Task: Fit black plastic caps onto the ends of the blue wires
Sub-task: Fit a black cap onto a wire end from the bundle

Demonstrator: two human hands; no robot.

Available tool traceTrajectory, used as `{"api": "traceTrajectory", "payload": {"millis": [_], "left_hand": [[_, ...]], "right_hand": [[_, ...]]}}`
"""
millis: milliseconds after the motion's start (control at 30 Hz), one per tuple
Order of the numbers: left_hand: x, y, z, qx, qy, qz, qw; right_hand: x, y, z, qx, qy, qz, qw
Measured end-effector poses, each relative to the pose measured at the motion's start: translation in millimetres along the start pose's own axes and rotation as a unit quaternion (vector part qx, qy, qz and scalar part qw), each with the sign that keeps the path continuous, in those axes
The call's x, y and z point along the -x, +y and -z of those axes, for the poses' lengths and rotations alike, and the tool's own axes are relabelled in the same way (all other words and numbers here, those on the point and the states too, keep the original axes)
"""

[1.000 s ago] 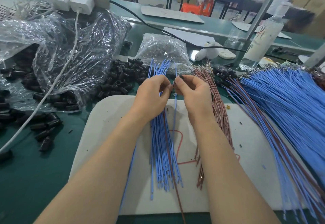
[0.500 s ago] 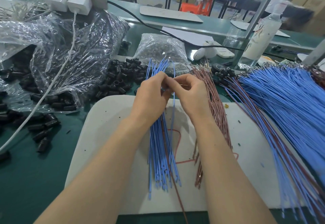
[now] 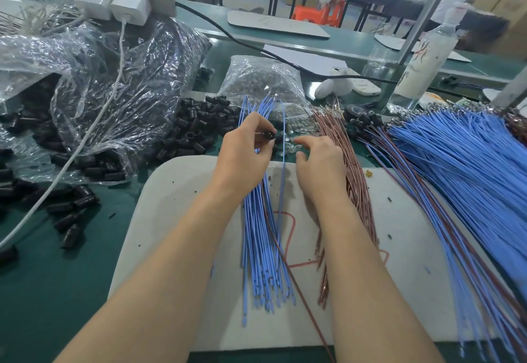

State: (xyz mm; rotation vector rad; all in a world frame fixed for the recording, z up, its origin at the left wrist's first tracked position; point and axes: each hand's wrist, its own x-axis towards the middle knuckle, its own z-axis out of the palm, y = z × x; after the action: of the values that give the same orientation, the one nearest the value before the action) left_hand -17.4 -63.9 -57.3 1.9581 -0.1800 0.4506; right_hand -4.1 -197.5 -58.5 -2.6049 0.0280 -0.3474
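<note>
Green bench [image 3: 57, 291] everywhere we look, with a white mat [image 3: 176, 191] laid on it right in front of us. Biggest thing here is the big fan of blue wires [image 3: 470, 168] spilling across the right side. Then come the clear bags [image 3: 128, 86] of caps heaped far left, and a loose pile of black caps [image 3: 199, 128] just past the mat's far edge. On the mat we've got a small bundle of blue wires [image 3: 262, 248] running straight away from us, with brown wires [image 3: 356, 191] alongside on its right.

Now the bit that matters. Our left hand [image 3: 242, 160] sits over the far part of that bundle and pinches one black cap [image 3: 269, 135] between thumb and fingertips. Our right hand [image 3: 319, 165] is beside it, not touching, with fingers loosely curled and holding nothing, index pointing left toward the cap. Between the two hands a single blue wire [image 3: 283, 180] lies apart from the bundle. Its long axis runs near-to-far, and its far tip reaches beyond the cap, just to the cap's right. So the wire is on the right hand's side, and that hand is the closer one to take it. We'd guess the wire end then has to come left, in line with the cap's bore. Can't really tell if a wire end already sits in the cap, it's too small.
</note>
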Motion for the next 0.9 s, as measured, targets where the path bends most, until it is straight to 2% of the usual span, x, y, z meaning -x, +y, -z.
{"api": "traceTrajectory", "payload": {"millis": [133, 633, 900], "left_hand": [[1.2, 0.8, -0.6, 0.013, -0.016, -0.002, 1.000], [1.3, 2.4, 0.7, 0.001, -0.041, -0.005, 0.999], [1.3, 3.0, 1.7, -0.018, -0.024, -0.006, 1.000]], "right_hand": [[-1.3, -0.7, -1.4, 0.035, -0.023, -0.018, 0.999], [-3.3, -2.0, -1.5, 0.062, -0.004, -0.054, 0.997], [-4.8, 0.5, -5.2, 0.062, 0.008, -0.048, 0.997]]}}
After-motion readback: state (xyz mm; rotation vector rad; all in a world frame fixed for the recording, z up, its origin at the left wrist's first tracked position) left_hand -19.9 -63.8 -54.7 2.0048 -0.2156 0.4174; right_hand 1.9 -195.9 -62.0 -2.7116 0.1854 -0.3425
